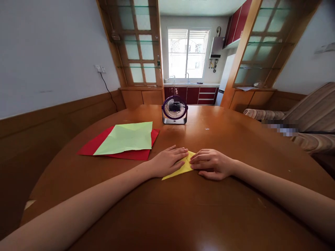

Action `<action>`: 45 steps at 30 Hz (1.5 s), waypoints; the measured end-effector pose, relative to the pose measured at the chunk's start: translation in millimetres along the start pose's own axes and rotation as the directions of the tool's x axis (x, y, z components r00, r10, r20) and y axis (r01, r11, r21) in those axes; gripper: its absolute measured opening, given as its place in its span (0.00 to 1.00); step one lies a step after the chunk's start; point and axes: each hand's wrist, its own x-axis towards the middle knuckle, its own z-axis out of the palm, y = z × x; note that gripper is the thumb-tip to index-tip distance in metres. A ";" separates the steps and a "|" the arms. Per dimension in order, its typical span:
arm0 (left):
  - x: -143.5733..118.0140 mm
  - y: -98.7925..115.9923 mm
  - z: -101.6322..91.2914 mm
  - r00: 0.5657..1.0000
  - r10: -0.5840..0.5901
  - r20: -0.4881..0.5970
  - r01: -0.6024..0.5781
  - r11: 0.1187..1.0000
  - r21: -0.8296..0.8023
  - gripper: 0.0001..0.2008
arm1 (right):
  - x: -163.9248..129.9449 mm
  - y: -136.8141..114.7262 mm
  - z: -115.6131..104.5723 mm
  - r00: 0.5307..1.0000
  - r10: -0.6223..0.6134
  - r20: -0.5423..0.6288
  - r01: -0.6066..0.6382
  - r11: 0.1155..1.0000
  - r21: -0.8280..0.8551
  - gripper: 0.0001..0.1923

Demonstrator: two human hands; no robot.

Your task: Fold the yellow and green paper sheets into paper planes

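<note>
A folded piece of yellow paper point(183, 169) lies on the wooden table, its pointed corner aimed toward the lower left. Across its left part rests my left hand point(166, 162), palm down, fingers stretched out and thumb apart. My right hand point(215, 164) touches the paper's right end with its fingertips; the fingers are slightly bent and the thumb is spread to the side on the table. Between the two hands a crease and the middle of the paper show. Both hands cover the rest of its outline.
A light green sheet point(128, 137) lies on red paper point(96, 143) at the left of the brown round table point(183, 212). Beyond the hands a small purple desk fan point(175, 108) stands upright. A striped sofa point(311, 108) is at the right, past the table's edge.
</note>
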 end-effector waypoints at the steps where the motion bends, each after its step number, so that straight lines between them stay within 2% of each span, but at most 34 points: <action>1: -0.2 -0.4 0.4 1.000 -0.006 -0.028 0.006 1.000 0.002 0.20 | -0.1 0.3 0.2 1.000 0.002 -0.004 -0.002 1.000 0.006 0.15; 4: -1.7 0.1 0.7 0.990 -0.015 -0.143 0.017 1.000 0.014 0.16 | -0.4 1.2 0.8 1.000 0.013 -0.015 -0.012 0.999 0.029 0.15; 6: -2.8 1.7 -0.5 0.984 0.017 -0.180 -0.012 1.000 0.029 0.16 | -0.3 1.3 0.9 1.000 0.013 -0.016 -0.013 0.999 0.040 0.15; 10: -3.2 4.7 -4.3 0.991 0.050 -0.122 -0.036 0.993 0.109 0.17 | 0.2 0.7 0.8 1.000 0.004 -0.019 -0.003 0.999 0.036 0.15; 17: -0.9 5.9 -4.3 0.998 -0.052 -0.028 0.056 0.984 0.170 0.20 | 0.0 1.0 1.6 0.999 0.009 -0.036 -0.008 0.999 0.036 0.14; 23: -1.3 6.2 -3.4 0.993 -0.097 -0.062 0.105 0.984 0.141 0.20 | 1.0 1.4 1.4 0.998 0.013 -0.056 -0.009 0.998 0.056 0.14; 27: -2.3 4.1 -3.6 0.994 -0.034 -0.106 0.045 0.994 0.099 0.20 | 1.6 0.9 1.0 0.998 0.005 -0.067 0.000 0.998 0.069 0.14; 38: -2.4 4.6 -3.0 0.997 0.039 -0.062 -0.033 0.995 0.094 0.21 | 1.2 1.2 0.3 0.999 0.014 -0.049 -0.011 0.998 0.061 0.13; 45: -1.0 7.2 -5.5 0.999 -0.036 -0.041 0.040 0.994 0.103 0.26 | 1.3 0.4 1.2 0.998 0.018 -0.067 -0.013 0.997 0.074 0.14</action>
